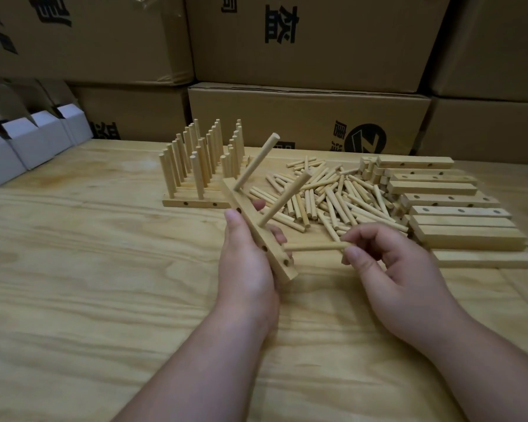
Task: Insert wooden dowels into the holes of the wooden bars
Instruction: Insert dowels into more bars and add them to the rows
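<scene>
Now | left hand (247, 263) fingers clamp one bar (258, 236), two dowels in | right hand (387, 269) fingers pinch one dowel (316, 247)

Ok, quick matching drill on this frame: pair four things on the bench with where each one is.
1. held bar
2. single dowel
3. loose dowels
4. finished bars

a. heaped mid-table
b. standing at the back, dowels upright
c. gripped by the left hand
d. pinched in the right hand fingers

Pairs: 1-c, 2-d, 3-a, 4-b
</scene>
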Tool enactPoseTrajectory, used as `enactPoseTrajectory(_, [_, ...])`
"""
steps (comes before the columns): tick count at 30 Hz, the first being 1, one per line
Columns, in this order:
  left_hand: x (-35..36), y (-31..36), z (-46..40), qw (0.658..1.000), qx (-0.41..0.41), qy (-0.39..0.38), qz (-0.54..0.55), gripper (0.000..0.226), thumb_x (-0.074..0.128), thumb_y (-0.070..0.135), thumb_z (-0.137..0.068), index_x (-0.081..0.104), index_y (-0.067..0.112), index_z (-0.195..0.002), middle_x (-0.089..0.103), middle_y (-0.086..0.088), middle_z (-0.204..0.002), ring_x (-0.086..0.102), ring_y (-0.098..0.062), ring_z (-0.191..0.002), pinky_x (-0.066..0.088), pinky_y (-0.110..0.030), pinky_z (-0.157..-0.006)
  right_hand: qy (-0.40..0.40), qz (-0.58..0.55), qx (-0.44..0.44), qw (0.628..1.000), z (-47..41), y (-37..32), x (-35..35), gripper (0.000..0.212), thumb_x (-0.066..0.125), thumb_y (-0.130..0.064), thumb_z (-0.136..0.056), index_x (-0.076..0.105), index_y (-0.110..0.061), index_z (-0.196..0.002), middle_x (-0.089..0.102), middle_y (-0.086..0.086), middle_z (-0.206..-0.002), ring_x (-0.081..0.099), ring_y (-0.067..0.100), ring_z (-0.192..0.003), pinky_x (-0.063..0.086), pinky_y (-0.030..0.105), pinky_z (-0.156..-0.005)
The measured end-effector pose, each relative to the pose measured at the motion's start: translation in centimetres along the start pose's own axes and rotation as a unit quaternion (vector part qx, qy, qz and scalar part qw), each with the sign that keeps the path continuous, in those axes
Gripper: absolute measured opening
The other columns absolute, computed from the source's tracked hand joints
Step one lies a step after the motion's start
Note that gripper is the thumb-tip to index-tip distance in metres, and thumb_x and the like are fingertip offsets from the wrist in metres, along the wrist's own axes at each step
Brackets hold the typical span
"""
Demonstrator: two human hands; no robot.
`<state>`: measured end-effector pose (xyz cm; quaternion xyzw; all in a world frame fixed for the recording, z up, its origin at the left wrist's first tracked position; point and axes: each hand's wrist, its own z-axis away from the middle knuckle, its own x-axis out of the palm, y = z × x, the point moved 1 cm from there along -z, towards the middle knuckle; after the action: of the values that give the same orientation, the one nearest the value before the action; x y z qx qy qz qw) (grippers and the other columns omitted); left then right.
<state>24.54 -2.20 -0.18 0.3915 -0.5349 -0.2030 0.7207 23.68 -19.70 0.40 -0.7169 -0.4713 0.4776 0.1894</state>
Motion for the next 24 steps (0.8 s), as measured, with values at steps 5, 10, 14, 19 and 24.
enactPoseTrajectory(5, [-0.9,0.8,-0.8,0.998,0.053,0.012,-0.033,0.051,0.028,0.061,-0.104,0.069,0.033,-0.095,0.055,0.003,-0.062,0.049,-0.014,-0.051,0.043,-0.031,-0.053,-0.038,0.016,-0.021,0.999,0.2,-0.5,0.3,0.024,0.070,-0.007,-0.088,0.065,-0.030,-0.092,0.061,-0.011,-0.087,0.059,0.010,-0.086,0.046,0.013,-0.067])
enactPoseTrajectory(10, [-1.0,0.9,-0.8,0.995,0.068,-0.007,-0.078,0.049,0.030,0.062,-0.104,0.069,0.034,-0.097,0.054,0.005,-0.063,0.047,-0.012,-0.052,0.041,-0.026,-0.050,-0.045,0.002,-0.029,0.999,0.3,-0.7,0.4,0.024,0.072,-0.005,-0.086,0.066,-0.027,-0.090,0.061,-0.010,-0.086,0.059,0.011,-0.083,0.049,0.022,-0.064])
enactPoseTrajectory(14, [-0.7,0.6,-0.3,0.991,0.071,-0.023,-0.113,0.047,0.031,0.062,-0.103,0.072,0.042,-0.090,0.053,0.007,-0.063,0.046,-0.011,-0.052,0.042,-0.026,-0.050,-0.051,0.022,-0.083,0.995,0.1,-1.1,0.6,0.012,0.076,-0.017,-0.084,0.074,-0.023,-0.094,0.061,-0.009,-0.080,0.059,0.014,-0.080,0.045,0.014,-0.068])
enactPoseTrajectory(19, [-0.5,0.5,-0.2,0.994,0.049,-0.045,-0.083,0.049,0.035,0.062,-0.102,0.075,0.036,-0.088,0.050,0.004,-0.062,0.046,-0.012,-0.055,0.042,-0.029,-0.052,-0.055,0.040,-0.112,0.991,0.1,-1.2,1.3,0.017,0.072,-0.030,-0.083,0.077,-0.024,-0.098,0.057,-0.007,-0.078,0.056,0.012,-0.073,0.041,0.014,-0.063])
enactPoseTrajectory(24, [-0.7,0.2,-0.2,0.994,0.043,-0.071,-0.076,0.050,0.035,0.062,-0.102,0.072,0.029,-0.093,0.056,0.000,-0.061,0.060,-0.018,-0.057,0.053,-0.031,-0.057,-0.055,0.066,-0.133,0.987,0.1,-1.4,1.1,0.015,0.071,-0.029,-0.085,0.077,-0.024,-0.098,0.050,-0.017,-0.074,0.053,-0.001,-0.070,0.033,0.005,-0.063])
